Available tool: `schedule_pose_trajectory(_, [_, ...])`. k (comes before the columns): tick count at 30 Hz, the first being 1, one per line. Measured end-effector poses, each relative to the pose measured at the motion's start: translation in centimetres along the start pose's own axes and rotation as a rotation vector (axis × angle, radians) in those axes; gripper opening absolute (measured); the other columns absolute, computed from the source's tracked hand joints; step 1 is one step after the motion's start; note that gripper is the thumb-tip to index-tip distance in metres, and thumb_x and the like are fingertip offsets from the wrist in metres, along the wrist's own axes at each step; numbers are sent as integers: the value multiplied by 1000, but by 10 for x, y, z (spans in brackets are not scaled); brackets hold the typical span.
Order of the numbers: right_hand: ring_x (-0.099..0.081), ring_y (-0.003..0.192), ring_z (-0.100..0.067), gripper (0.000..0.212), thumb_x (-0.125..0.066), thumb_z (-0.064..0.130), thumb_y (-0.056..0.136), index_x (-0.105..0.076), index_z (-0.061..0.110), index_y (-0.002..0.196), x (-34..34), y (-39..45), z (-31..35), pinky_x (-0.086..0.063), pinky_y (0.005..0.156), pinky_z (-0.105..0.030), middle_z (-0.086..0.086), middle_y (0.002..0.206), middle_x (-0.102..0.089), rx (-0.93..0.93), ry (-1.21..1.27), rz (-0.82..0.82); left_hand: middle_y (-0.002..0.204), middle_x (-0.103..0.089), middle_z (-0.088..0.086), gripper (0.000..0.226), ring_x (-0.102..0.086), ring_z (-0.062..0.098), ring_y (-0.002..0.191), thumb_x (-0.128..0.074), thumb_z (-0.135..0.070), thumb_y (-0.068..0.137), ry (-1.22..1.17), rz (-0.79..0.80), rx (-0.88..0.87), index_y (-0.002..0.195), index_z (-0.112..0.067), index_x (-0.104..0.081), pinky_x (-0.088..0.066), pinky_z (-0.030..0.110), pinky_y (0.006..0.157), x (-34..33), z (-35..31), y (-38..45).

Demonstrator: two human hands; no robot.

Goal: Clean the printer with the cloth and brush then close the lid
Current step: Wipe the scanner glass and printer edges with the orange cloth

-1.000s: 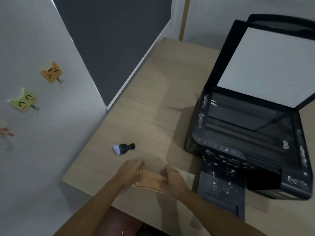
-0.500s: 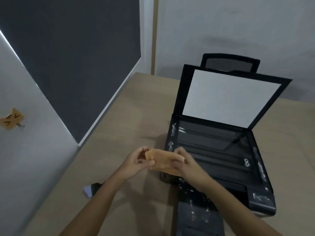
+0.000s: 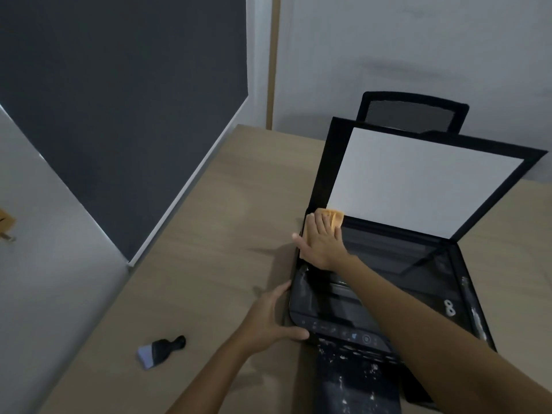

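A black printer (image 3: 466,297) stands on the wooden desk with its scanner lid (image 3: 424,183) raised, white underside facing me. My right hand (image 3: 322,243) lies flat on the orange cloth (image 3: 333,216), pressing it onto the far left corner of the scanner glass. My left hand (image 3: 271,318) grips the printer's front left corner. A small black brush (image 3: 159,351) with pale bristles lies on the desk to the left of my left arm. White dust specks the printer's front panel and output tray (image 3: 358,380).
The wooden desk (image 3: 209,234) runs along a wall with a dark panel (image 3: 119,100) on the left. A black mesh chair back (image 3: 412,113) rises behind the printer lid. An orange sticker hook (image 3: 6,224) is on the left wall.
Both hands held the cloth above the desk; now my right hand alone presses it onto the scanner glass corner, and my left hand has gone to the printer's front left corner.
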State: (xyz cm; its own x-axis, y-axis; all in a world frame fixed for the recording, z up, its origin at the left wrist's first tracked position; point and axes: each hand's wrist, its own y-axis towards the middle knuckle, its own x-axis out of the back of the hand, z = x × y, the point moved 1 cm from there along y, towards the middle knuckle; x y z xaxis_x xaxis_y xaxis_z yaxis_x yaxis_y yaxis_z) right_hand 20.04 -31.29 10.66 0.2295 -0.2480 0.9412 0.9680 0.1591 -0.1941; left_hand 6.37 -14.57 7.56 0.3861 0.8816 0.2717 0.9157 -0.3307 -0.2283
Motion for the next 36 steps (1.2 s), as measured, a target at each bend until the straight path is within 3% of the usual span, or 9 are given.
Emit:
schedule_pose_trajectory(3, [8,150,-28,76,-16,56,98,0,6,152,-12,3,2,2,121,-52,-14,162,5,21,-60,-108,144,-49,-6,107,-43,3,133,-90,-42,51,26,-50,-13,143,-19,-41,-34,23,112,2,-3,4])
schedule_pose_trajectory(15, [10,149,-28,69,-14,47,101,-1,2,151,-14,8,-5,5,122,-46,-17,162,5,139,-115,-53,135,-53,-16,104,-45,-4,127,-92,-44,46,22,-67,9,138,-30,-45,-27,-7,92,0,3,6])
schedule_pose_trajectory(22, [18,146,-21,75,-5,56,96,3,7,152,-33,-23,-5,6,119,-43,-12,162,7,180,-70,-62,123,-50,-35,89,-43,-26,114,-91,-46,45,65,-65,-14,120,-56,-44,-30,-8,87,1,-1,5])
schedule_pose_trajectory(24, [17,146,-20,71,-9,53,98,2,8,152,-25,-10,-8,6,119,-43,-11,162,7,187,-72,-41,127,-52,-29,92,-45,-22,115,-92,-43,47,70,-67,-4,126,-49,-46,-32,-5,91,3,-2,7])
schedule_pose_trajectory(29, [-4,150,-29,53,-29,23,103,-16,2,150,-12,4,-1,-4,121,-41,-16,161,-12,146,81,-60,139,-53,-5,101,-46,5,130,-93,-29,50,79,-59,10,139,-17,-47,-35,22,110,2,-5,3])
schedule_pose_trajectory(31, [-32,142,-30,43,-33,22,103,-39,6,143,2,-2,-10,-16,114,-29,-16,149,-42,104,238,-7,139,-54,-6,99,-47,3,128,-93,-27,51,63,-56,13,139,-17,-48,-35,11,104,1,-5,2])
schedule_pose_trajectory(32, [-53,125,-32,38,-33,28,103,-53,10,130,11,-8,-15,-37,104,-31,-15,126,-62,56,348,40,138,-54,-7,98,-47,1,127,-93,-26,52,45,-53,12,138,-18,-49,-34,3,99,1,-5,1])
schedule_pose_trajectory(34, [-67,83,-34,40,-32,39,102,-63,15,107,30,-28,-12,-48,76,-28,-9,77,-69,21,540,119,137,-54,-9,97,-47,-4,124,-93,-26,52,22,-44,9,138,-19,-49,-31,-5,92,3,-4,1])
schedule_pose_trajectory(36, [-64,104,-28,42,-27,40,103,-55,21,128,19,-49,-6,-43,93,-20,-19,98,-71,78,530,234,134,-57,-11,92,-49,-11,120,-93,-27,52,18,-41,-3,134,-24,-53,-32,-4,92,5,-3,1])
